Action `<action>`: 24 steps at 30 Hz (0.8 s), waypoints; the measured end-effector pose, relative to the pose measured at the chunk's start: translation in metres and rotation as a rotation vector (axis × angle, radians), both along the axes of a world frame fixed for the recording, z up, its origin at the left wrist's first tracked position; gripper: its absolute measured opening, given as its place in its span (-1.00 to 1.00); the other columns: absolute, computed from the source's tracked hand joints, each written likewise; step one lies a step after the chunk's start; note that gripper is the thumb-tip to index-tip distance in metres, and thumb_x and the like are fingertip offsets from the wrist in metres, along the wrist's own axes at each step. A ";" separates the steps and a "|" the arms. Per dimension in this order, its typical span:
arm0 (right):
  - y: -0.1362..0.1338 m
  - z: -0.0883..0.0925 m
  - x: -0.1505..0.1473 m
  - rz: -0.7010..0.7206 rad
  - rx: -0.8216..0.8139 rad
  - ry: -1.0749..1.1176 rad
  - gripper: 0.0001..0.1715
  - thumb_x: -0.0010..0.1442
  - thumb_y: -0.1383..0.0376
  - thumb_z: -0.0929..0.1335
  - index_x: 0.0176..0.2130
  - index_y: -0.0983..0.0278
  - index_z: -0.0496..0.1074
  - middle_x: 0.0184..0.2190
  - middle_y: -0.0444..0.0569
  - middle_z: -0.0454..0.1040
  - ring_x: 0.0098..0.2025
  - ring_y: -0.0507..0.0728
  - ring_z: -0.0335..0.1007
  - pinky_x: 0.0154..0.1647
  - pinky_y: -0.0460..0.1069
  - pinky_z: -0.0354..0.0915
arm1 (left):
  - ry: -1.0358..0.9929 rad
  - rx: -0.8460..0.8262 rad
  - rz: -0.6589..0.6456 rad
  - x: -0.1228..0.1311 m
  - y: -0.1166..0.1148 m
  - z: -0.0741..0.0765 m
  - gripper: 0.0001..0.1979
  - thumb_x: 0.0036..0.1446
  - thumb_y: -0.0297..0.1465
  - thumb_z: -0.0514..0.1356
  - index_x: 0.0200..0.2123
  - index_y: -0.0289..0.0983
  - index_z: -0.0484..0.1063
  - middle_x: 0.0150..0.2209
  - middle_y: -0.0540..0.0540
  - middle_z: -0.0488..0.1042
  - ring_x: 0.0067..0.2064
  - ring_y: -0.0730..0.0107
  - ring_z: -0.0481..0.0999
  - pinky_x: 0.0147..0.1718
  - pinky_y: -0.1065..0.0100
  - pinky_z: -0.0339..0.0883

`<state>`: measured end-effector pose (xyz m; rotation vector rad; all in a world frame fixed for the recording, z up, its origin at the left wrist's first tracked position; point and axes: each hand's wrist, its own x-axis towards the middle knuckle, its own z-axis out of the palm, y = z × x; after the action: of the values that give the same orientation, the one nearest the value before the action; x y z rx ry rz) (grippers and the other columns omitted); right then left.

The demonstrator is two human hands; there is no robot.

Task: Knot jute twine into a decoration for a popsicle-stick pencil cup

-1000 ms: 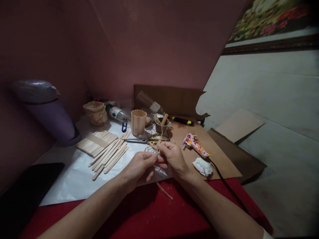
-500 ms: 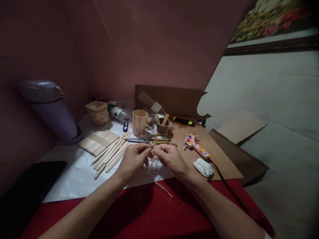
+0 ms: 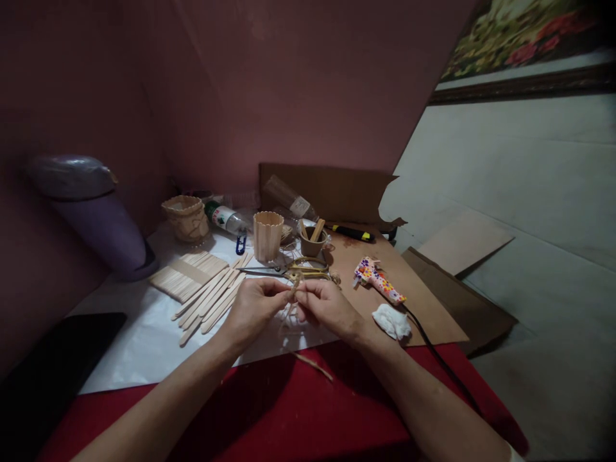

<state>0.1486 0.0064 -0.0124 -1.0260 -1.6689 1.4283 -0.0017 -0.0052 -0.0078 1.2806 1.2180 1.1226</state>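
Observation:
My left hand [image 3: 255,308] and my right hand [image 3: 325,307] meet over the white sheet [image 3: 144,333], fingertips pinched together on a piece of jute twine [image 3: 292,290]. Loops of the twine hang down between the two hands. Just beyond my fingers lie scissors [image 3: 283,273] with yellow handles. A cup made of craft sticks [image 3: 267,235] stands upright behind them. Loose craft sticks [image 3: 212,298] lie to the left of my left hand.
A patterned glue gun [image 3: 378,281] with a black cord lies on brown cardboard [image 3: 423,314] at right, beside a white wad [image 3: 391,321]. Behind are a twine-wrapped basket [image 3: 185,218], a plastic bottle [image 3: 225,218], a small brown cup [image 3: 312,242], a utility knife [image 3: 351,233]. A purple bin [image 3: 91,212] stands left.
Both hands have risen and come together, from working apart on the twine to pinching it at one point between them. The twine loops now hang below the fingers.

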 end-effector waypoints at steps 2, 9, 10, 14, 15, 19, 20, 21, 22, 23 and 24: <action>0.000 -0.001 0.002 0.018 -0.010 -0.019 -0.75 0.11 0.25 0.25 -0.54 0.30 0.33 -0.60 -0.13 0.38 -0.72 -0.08 0.15 -0.72 -0.16 0.07 | -0.006 -0.051 0.004 0.000 0.000 0.001 -0.84 -0.21 -0.35 0.33 -0.55 -0.35 0.52 -0.65 0.01 0.39 -0.62 0.60 0.21 -0.65 0.51 0.02; 0.003 0.001 0.012 -0.053 0.383 -0.228 -0.76 0.09 0.35 0.28 -0.58 0.29 0.33 -0.62 -0.15 0.31 -0.53 -0.01 0.20 -0.50 -0.12 0.11 | -0.059 -0.277 -0.076 -0.003 0.001 0.000 -0.73 -0.25 -0.27 0.34 -0.57 -0.35 0.42 -0.76 0.11 0.21 -0.72 0.66 0.06 -0.72 0.51 -0.16; 0.004 0.002 0.013 -0.064 0.433 -0.250 -0.78 0.08 0.37 0.28 -0.58 0.29 0.35 -0.57 -0.13 0.34 -0.48 0.01 0.22 -0.45 -0.10 0.12 | -0.060 -0.287 -0.093 -0.003 0.001 -0.001 -0.73 -0.25 -0.27 0.34 -0.57 -0.35 0.41 -0.77 0.11 0.21 -0.72 0.66 0.06 -0.72 0.51 -0.16; 0.005 0.005 0.013 -0.140 0.515 -0.338 -0.83 0.09 0.36 0.30 -0.53 0.28 0.39 -0.48 -0.07 0.39 -0.37 0.06 0.25 -0.34 -0.06 0.12 | -0.088 -0.297 -0.130 -0.003 0.000 -0.005 -0.71 -0.21 -0.24 0.32 -0.59 -0.32 0.34 -0.77 0.13 0.18 -0.73 0.67 0.04 -0.74 0.52 -0.19; 0.005 0.005 0.013 -0.164 0.521 -0.345 -0.81 0.09 0.34 0.30 -0.54 0.28 0.37 -0.49 -0.08 0.37 -0.38 0.06 0.23 -0.34 -0.06 0.11 | -0.098 -0.296 -0.122 -0.003 0.000 -0.005 -0.70 -0.20 -0.23 0.32 -0.60 -0.31 0.32 -0.77 0.13 0.17 -0.74 0.67 0.03 -0.74 0.52 -0.21; 0.003 0.010 0.013 -0.213 0.459 -0.293 -0.72 0.13 0.27 0.30 -0.58 0.28 0.28 -0.55 -0.12 0.29 -0.45 0.02 0.17 -0.41 -0.07 0.08 | -0.156 -0.267 -0.026 -0.003 0.001 -0.006 -0.68 -0.17 -0.25 0.30 -0.65 -0.31 0.25 -0.75 0.11 0.21 -0.74 0.68 0.04 -0.75 0.52 -0.20; 0.002 0.011 0.013 -0.208 0.428 -0.272 -0.70 0.14 0.25 0.29 -0.58 0.28 0.25 -0.57 -0.13 0.26 -0.47 0.01 0.15 -0.43 -0.08 0.07 | -0.180 -0.258 -0.007 -0.003 0.001 -0.006 -0.69 -0.17 -0.27 0.30 -0.65 -0.32 0.26 -0.74 0.09 0.24 -0.73 0.69 0.06 -0.74 0.52 -0.16; 0.000 0.012 0.012 -0.190 0.393 -0.249 -0.69 0.15 0.23 0.28 -0.57 0.28 0.24 -0.58 -0.14 0.24 -0.49 0.00 0.13 -0.45 -0.08 0.06 | -0.207 -0.254 0.007 -0.003 0.001 -0.006 -0.71 -0.16 -0.29 0.30 -0.65 -0.33 0.28 -0.72 0.06 0.28 -0.72 0.68 0.09 -0.73 0.52 -0.10; -0.002 0.013 0.012 -0.164 0.358 -0.228 -0.68 0.17 0.21 0.27 -0.56 0.28 0.23 -0.59 -0.15 0.23 -0.51 -0.01 0.12 -0.48 -0.09 0.05 | -0.235 -0.256 0.018 -0.003 0.001 -0.006 -0.73 -0.16 -0.31 0.30 -0.63 -0.34 0.30 -0.69 0.03 0.33 -0.71 0.67 0.13 -0.71 0.52 -0.04; -0.004 0.014 0.011 -0.132 0.324 -0.213 -0.69 0.18 0.19 0.26 -0.54 0.28 0.23 -0.60 -0.17 0.21 -0.53 -0.01 0.10 -0.51 -0.10 0.03 | -0.267 -0.260 0.028 -0.003 0.001 -0.006 -0.76 -0.15 -0.32 0.29 -0.61 -0.34 0.32 -0.67 0.01 0.37 -0.70 0.65 0.17 -0.69 0.51 0.02; -0.007 0.015 0.010 -0.099 0.299 -0.207 -0.69 0.19 0.18 0.25 -0.51 0.27 0.24 -0.61 -0.18 0.20 -0.55 -0.02 0.09 -0.53 -0.11 0.01 | -0.300 -0.262 0.042 -0.003 0.001 -0.006 -0.78 -0.15 -0.34 0.29 -0.59 -0.35 0.34 -0.65 -0.01 0.39 -0.68 0.62 0.21 -0.67 0.50 0.06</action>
<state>0.1589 -0.0011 0.0025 -1.0952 -1.8823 0.9979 -0.0050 -0.0041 -0.0135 0.8588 1.1259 1.0986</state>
